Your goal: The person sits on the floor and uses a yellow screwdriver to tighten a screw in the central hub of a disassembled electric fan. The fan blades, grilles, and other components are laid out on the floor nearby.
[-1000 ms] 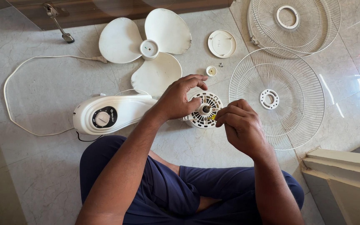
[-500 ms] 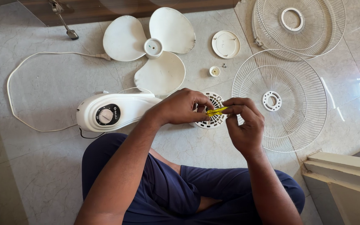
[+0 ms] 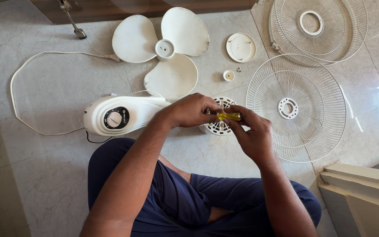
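You pinched a yellow screwdriver [image 3: 229, 116] between both hands, directly over the vented motor housing [image 3: 219, 127] on the floor. Your right hand [image 3: 253, 136] closed its fingertips on the handle from the near side; your left hand [image 3: 191, 109] curled shut over the tool's other end and rested on the housing's top. Just left of that grip lay the white fan base [image 3: 119, 116] with its round dial, joined to the housing. Beyond your hands lay the three-blade rotor [image 3: 165, 50], and near it a small cap [image 3: 228, 75] and a round cover [image 3: 241, 47]. Right of the grip lay a wire guard [image 3: 303, 107], touching a second guard [image 3: 319, 28] farther off. The white cord [image 3: 36, 94] looped away on the left.
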